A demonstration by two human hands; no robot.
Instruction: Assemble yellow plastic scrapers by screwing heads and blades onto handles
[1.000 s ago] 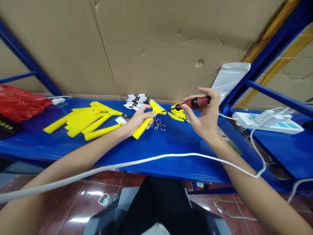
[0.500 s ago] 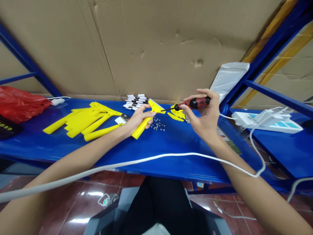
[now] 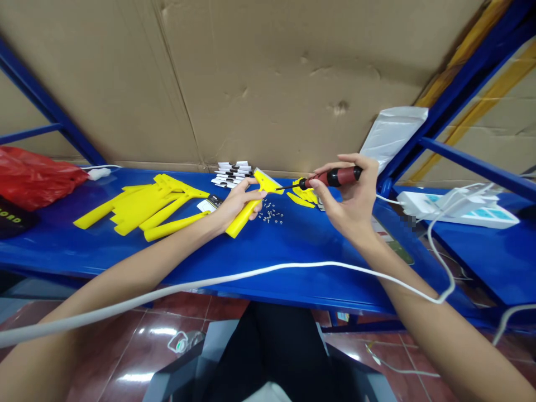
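Observation:
My left hand point(image 3: 240, 202) is closed around a yellow scraper point(image 3: 240, 221), a T-shaped tool with a pale blade along its head. In my right hand point(image 3: 355, 204) is a screwdriver point(image 3: 320, 180) with a dark red and black handle, held nearly level. Its thin shaft points left, and the tip meets the right side of the scraper's head; whether it sits in a screw is too small to tell. Loose small screws and nuts point(image 3: 271, 213) lie on the blue table just right of the scraper. Behind my right hand's fingers are small yellow pieces point(image 3: 305, 195), partly hidden.
More yellow scraper handles point(image 3: 142, 206) are piled on the left of the blue table point(image 3: 268, 248). A stack of white-and-black blade packs point(image 3: 230, 174) stands by the cardboard wall. A white cable point(image 3: 251, 272) crosses in front; a power strip point(image 3: 460, 209) lies right, a red bag point(image 3: 37, 178) left.
The screwdriver handle has turned slightly in my right hand, whose fingers have shifted a little. My left hand and the scraper stay in place.

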